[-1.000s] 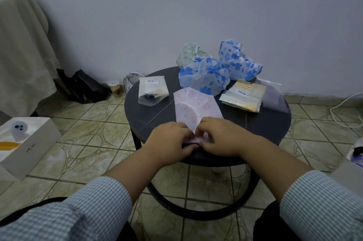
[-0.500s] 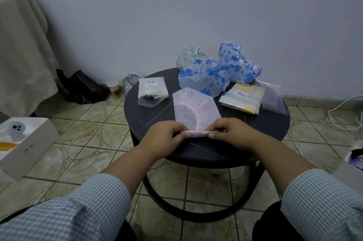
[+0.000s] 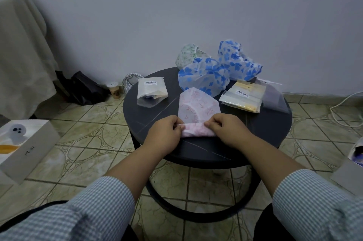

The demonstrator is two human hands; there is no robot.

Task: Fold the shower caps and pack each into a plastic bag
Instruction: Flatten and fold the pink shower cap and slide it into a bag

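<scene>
Folding underway: pink cap (image 3: 197,112) rolled from near edge, pinched by left hand (image 3: 164,133) and right hand (image 3: 225,129); further rolling needed before bagging.

One head-worn view looks forward and down, close over a round table (image 3: 275,123).

Barcode labels on the left packet (image 3: 151,90) and the right packet (image 3: 242,96); their print is unreadable.
</scene>
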